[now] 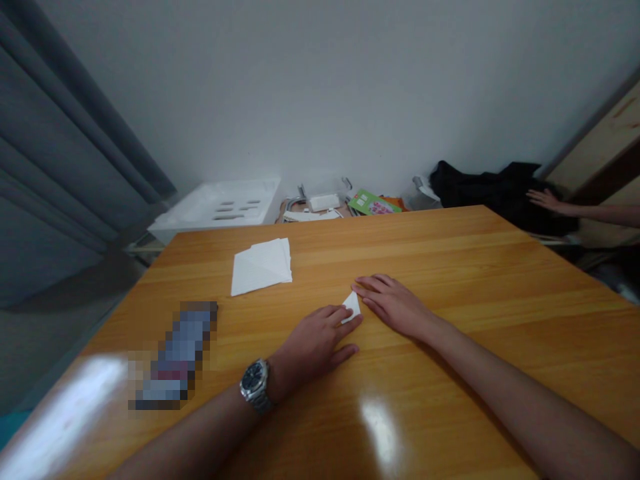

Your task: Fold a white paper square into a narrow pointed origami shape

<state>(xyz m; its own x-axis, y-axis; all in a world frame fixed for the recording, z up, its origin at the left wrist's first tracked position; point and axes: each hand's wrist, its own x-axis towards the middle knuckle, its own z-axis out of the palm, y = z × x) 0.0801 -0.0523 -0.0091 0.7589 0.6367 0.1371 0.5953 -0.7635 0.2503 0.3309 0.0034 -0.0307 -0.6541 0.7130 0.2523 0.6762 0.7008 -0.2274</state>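
1. Lying on the bench (450, 267) in the head view, between the two hands, the small white paper (353, 305) shows as a pointed piece, partly covered by fingers
2. The left hand (317, 339) is loosely spread, fingertips laid over the paper's lower left side and thumb apart from it, pinning rather than pinching
3. The right hand (395, 308) has its fingers slightly parted, tips at the paper's upper point; whether they touch it, I cannot tell
4. The piece should prove light, thin and easily creased, apt to slide on the glossy wood; best pressed flat with fingertips or pinched by a free edge
5. The green booklet (371, 202) bears pale characters too small to read; the wristwatch (254, 379) shows no legible brand; pixelation hides any text on the dark flat object (180, 347)
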